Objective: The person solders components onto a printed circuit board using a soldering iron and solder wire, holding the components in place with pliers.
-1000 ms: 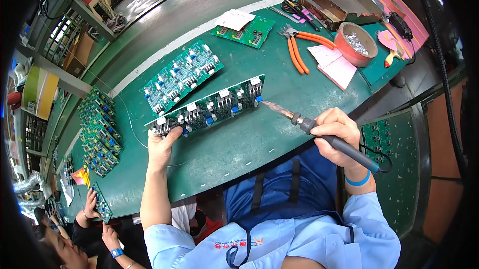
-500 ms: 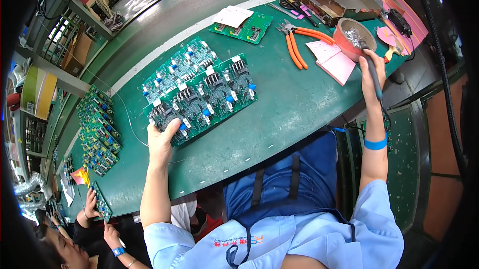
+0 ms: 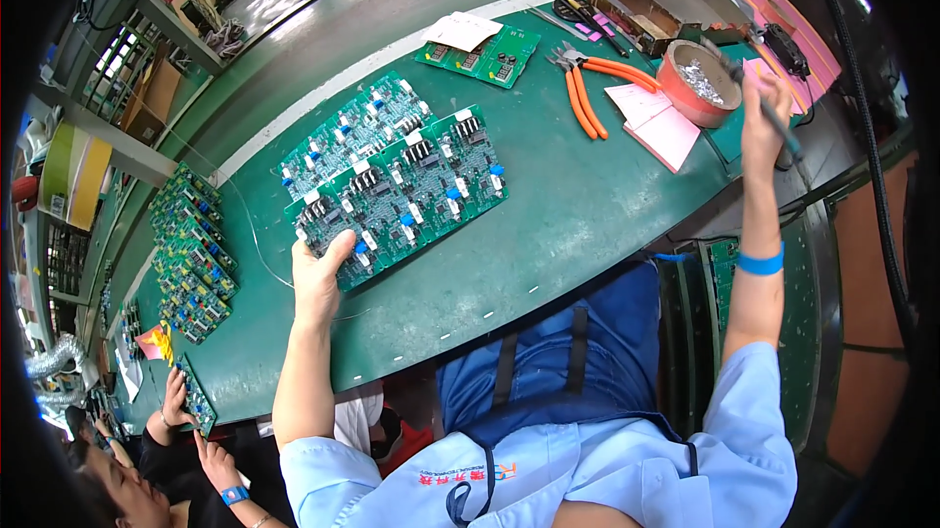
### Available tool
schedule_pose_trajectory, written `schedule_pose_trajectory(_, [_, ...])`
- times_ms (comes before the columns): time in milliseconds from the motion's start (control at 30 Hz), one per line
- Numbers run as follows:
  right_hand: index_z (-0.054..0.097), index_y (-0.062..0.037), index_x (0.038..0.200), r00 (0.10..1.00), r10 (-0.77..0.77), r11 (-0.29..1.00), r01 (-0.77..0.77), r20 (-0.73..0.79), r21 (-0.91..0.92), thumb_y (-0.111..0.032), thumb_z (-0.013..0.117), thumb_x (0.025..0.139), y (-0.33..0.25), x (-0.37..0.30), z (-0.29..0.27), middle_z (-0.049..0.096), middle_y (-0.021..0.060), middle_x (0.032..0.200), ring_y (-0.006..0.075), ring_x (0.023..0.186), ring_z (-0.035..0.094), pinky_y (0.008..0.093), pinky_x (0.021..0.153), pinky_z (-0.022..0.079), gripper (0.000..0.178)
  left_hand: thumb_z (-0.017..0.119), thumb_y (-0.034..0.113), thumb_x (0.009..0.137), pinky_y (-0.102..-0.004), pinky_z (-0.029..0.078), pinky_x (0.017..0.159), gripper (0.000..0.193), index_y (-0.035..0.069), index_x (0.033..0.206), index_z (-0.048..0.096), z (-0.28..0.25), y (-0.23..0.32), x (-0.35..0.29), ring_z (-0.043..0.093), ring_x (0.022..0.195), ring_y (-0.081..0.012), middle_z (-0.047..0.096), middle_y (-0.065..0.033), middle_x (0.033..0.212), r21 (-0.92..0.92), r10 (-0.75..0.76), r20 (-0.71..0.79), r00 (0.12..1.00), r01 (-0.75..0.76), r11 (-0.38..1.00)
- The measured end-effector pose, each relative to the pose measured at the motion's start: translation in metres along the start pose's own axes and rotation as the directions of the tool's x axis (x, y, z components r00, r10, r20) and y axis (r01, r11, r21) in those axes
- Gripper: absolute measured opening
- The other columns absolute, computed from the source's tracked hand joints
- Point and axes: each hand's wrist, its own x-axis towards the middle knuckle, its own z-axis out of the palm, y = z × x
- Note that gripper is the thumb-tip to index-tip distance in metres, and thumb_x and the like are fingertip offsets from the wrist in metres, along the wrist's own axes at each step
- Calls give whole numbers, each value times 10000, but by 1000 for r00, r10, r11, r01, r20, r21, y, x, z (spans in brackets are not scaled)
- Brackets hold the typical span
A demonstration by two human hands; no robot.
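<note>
My left hand (image 3: pixel 319 278) grips the near left corner of a green circuit board (image 3: pixel 431 197), thumb on top. The board carries blue, white and black parts and overlaps a second circuit board (image 3: pixel 345 127) behind it. On the right, my right hand (image 3: pixel 762 127) is closed round the dark handle of a soldering iron (image 3: pixel 781 129), which is smeared by motion. The iron is raised just right of a round reddish tub (image 3: pixel 683 97) holding silvery scraps.
Orange-handled cutters (image 3: pixel 585 102) and pink paper slips (image 3: pixel 661 127) lie left of the tub. Behind stands a brown metal tray (image 3: pixel 676 0). Another green board (image 3: pixel 490 58) lies at the back. Several boards stand in a row (image 3: pixel 196 254) at left, near a co-worker's hands (image 3: pixel 217 459).
My right hand has moved right, carrying the soldering iron away from the tub's rim. My left hand and the board have stayed nearly still.
</note>
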Motion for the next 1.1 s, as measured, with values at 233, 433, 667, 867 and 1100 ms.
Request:
schedule_pose_trajectory(233, [481,-30,892,760,617,604,-623,202,497,-314,527,743,52,99,15,526,81,784,167,733,511,264,648,402,323,580,80,688,-241,422,682,248,-1,912,510,0,1,1,531,724,-106,563,-52,841,-21,-18,20,1000,18,1000])
schedule_pose_trajectory(433, [398,1,1011,498,817,217,-732,290,646,-365,378,799,77,95,42,504,177,915,259,854,499,352,714,401,423,584,87,687,-250,415,696,270,-8,924,499,-1,-2,-1,528,741,-115,559,-61,855,-24,-30,0,1000,30,999])
schedule_pose_trajectory(667, [487,-107,959,539,820,390,-772,193,501,-358,418,786,110,96,56,501,85,736,175,707,484,303,638,402,313,583,89,689,-245,419,680,259,-6,917,505,-2,-2,-1,529,729,-110,561,-57,845,-23,-43,-26,999,42,999])
schedule_pose_trajectory(867, [321,21,1072,415,850,118,-751,325,650,-391,406,788,94,91,52,448,233,1025,321,962,440,398,823,358,508,573,87,698,-244,426,670,242,-4,911,505,1,1,-2,532,720,-108,560,-57,835,-26,-32,-21,999,32,999])
schedule_pose_trajectory(1100, [385,78,1034,446,621,-29,-808,645,588,-251,441,799,47,60,77,528,175,861,245,776,508,318,700,426,408,564,85,700,-241,430,662,234,-4,908,502,2,1,0,534,714,-110,560,-58,831,-37,-51,-46,998,49,998])
